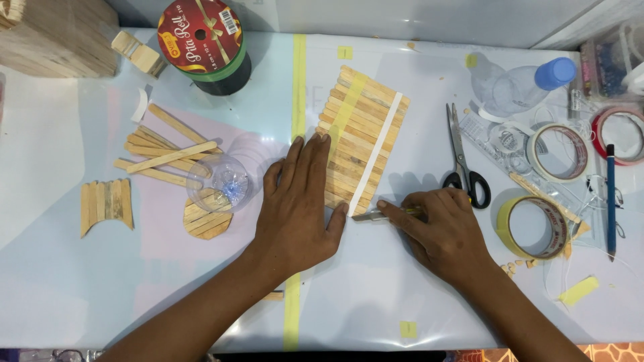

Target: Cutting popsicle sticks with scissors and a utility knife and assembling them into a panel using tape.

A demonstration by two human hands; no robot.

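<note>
With the stick panel [359,137] assembled and taped, the left hand [300,201] presses it flat, fingers spread, while the right hand [439,231], clamped on a utility knife [376,216], has the near-edge tape strip [378,154] left to trim.

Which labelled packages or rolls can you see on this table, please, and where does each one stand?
Ribbon roll: top left, round, red label with gold bow, green and black beneath.
Plastic bottle: top right, clear, lying down, blue cap.
Yellow tape roll: right of right hand, printed core.
</note>
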